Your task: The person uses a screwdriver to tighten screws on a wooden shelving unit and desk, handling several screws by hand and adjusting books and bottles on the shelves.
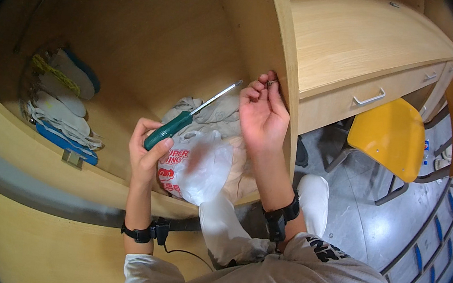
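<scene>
Two hands over the open cabinet (138, 29), nr its R side panel (286, 75); main risk, my judgement: small metal piece (271, 82) drops, cause = fingertip-only pinch; a fall from there would prob. end in the grey cloth (229, 113) or by the white plastic bag (209, 167), both below, toward cabinet's front R corner; hard to spot in folds. 2nd risk: screwdriver (168, 130) tip jabs R fingers, cause = bare metal tip aimed up-right at them, close by, no contact seen; 3rd: thin cable (190, 253) off L wrist unit (160, 231) could catch on cabinet's front edge if arm swings, less likely.

L hand (147, 149): closed round lower part of green handle, thumb along near side; screwdriver held tilted, inside cabinet's front edge, above bag; grip on handle end only, so tip may wander under load (judgement).

R hand (266, 118): palm toward cam., fingers part-curled, not spread; tips pinching the metal piece right by side panel's inner face, near its front edge; can't tell if piece is loose or fixed to panel; exact shape too small to read.
</scene>
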Available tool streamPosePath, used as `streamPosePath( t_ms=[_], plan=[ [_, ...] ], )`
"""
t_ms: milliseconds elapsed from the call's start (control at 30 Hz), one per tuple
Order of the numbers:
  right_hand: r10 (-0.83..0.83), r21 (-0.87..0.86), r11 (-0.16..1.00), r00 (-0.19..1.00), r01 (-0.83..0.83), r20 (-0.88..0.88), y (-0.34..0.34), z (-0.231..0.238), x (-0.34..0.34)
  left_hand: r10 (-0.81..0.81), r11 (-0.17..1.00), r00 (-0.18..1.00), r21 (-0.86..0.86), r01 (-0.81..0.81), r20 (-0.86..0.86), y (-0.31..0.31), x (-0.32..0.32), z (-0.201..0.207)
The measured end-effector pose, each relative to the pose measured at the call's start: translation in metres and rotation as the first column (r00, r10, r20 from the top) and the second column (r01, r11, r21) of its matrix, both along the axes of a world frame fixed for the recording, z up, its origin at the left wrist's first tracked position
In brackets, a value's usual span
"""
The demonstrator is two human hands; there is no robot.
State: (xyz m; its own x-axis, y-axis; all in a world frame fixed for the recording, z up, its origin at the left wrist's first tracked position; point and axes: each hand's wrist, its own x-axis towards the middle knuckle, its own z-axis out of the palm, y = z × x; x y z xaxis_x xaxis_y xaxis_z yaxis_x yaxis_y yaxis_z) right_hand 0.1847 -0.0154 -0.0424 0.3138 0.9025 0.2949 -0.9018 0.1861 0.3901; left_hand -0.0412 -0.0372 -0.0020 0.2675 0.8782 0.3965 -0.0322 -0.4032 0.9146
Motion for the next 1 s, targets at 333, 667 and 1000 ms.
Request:
streamPosePath(
  t_ms=[333,667,1000],
  plan=[
    [-0.023,-0.051,0.998,0.992,0.029,0.124,0.007,0.004,-0.001,0.002,1.0,0.999,-0.022,-0.001,0.052,0.002,-0.001,-0.003],
    [-0.004,0.055,0.998,1.0,0.004,0.015,0.008,-0.009,0.001,0.004,0.999,0.999,-0.037,-0.002,0.047,0.0,-0.003,-0.005],
    [0.031,0.035,0.999,0.998,-0.029,-0.062,0.004,0.002,-0.002,0.041,0.998,0.998,-0.035,-0.043,-0.043,0.005,-0.004,-0.012]
  ],
)
